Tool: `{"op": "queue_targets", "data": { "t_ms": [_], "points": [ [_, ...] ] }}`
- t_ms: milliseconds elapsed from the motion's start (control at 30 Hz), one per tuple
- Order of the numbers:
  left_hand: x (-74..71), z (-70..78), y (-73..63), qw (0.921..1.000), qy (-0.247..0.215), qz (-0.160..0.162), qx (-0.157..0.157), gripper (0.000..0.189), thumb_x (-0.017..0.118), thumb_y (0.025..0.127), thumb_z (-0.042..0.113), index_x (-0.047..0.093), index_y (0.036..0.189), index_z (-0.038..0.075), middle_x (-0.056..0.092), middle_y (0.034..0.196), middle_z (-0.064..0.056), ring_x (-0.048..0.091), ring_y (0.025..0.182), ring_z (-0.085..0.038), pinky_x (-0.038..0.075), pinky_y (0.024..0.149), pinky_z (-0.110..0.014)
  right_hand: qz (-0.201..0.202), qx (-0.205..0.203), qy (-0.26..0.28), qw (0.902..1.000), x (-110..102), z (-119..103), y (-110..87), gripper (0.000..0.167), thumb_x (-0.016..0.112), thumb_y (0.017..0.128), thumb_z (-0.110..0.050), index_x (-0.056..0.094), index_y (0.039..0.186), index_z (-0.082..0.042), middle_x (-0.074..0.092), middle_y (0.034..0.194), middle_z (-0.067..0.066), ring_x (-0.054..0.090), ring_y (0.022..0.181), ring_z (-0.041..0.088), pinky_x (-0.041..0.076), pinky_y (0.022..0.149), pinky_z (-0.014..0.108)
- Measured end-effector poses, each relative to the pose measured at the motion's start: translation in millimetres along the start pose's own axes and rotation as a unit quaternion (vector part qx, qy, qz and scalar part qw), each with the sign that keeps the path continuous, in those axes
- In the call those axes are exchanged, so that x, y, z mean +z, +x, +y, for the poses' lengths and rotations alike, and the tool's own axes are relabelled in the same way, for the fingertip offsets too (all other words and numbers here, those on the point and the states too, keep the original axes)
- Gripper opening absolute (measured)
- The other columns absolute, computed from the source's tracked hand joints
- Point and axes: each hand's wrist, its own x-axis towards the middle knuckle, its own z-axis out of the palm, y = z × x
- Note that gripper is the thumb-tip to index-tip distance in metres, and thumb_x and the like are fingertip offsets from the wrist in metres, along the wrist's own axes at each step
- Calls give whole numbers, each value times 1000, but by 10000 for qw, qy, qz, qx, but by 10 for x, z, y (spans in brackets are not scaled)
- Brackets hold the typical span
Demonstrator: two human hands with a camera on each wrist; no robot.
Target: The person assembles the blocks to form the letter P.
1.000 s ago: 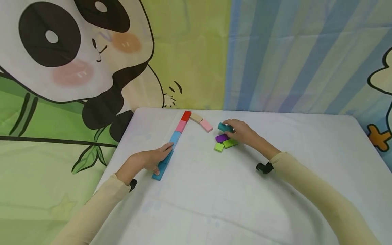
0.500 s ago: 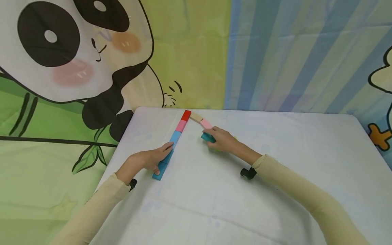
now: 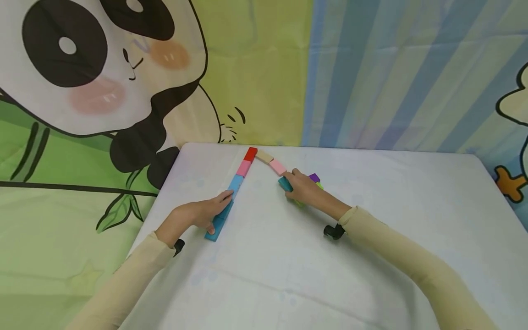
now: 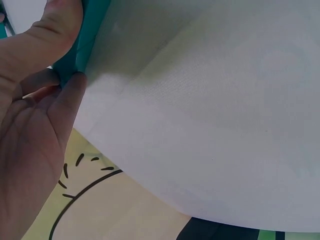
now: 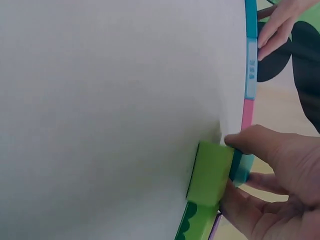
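Note:
My left hand (image 3: 202, 214) rests along the left side of a slanted row of blocks, its fingers and thumb spread against the dark blue blocks (image 3: 222, 219). In that row a light blue block (image 3: 236, 182), a pink block (image 3: 244, 168) and a red block (image 3: 250, 154) follow toward the back. My right hand (image 3: 304, 187) pinches a teal block (image 3: 284, 184) between thumb and fingers, just below a light pink block (image 3: 278, 167). A beige block (image 3: 264, 157) links that pink block to the red one. Light green blocks (image 5: 210, 172) lie right beside my right fingers.
A purple block (image 3: 314, 178) lies behind my right hand, which partly hides the green ones. White cloth covers the table (image 3: 255, 275). A printed backdrop (image 3: 255, 68) with a panda stands right behind the table's far edge.
My right hand has carried the teal block leftward, from above the purple and green blocks to the end of the light pink block, then slightly right. My left hand has stayed in place.

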Motion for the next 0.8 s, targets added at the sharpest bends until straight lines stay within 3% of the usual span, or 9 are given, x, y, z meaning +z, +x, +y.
{"op": "queue_targets", "data": {
  "t_ms": [167,300,500,800],
  "points": [
    [-9,2,8,10000,39,-11,8,111,76,81,20,-5,156,10,-15,164,-4,13,151,-32,32,116,-50,-606,389,-71,9974,-93,58,-18,77,72,86,-17,32,150,-7,46,132,22,55,109,29,55,88,43],
    [-12,-7,12,9999,101,3,-7,111,76,80,20,-4,157,10,-15,164,-4,14,151,-32,33,116,-49,-889,385,-181,9951,-153,78,-8,80,73,86,-17,28,151,-4,41,138,24,52,115,31,53,95,46],
    [-10,-5,18,10000,-46,-31,3,112,76,80,19,-5,156,10,-16,164,-5,10,152,-33,31,117,-50,-748,109,-139,9970,-148,106,45,76,77,84,-28,41,143,2,44,134,22,55,110,30,52,95,43],
    [5,-20,8,10000,-1,28,92,111,76,81,19,-5,156,9,-15,164,-5,11,152,-32,31,117,-49,-373,247,-29,9990,-50,119,140,87,78,78,-46,43,141,2,46,133,21,56,107,30,53,94,43]
  ]
}}
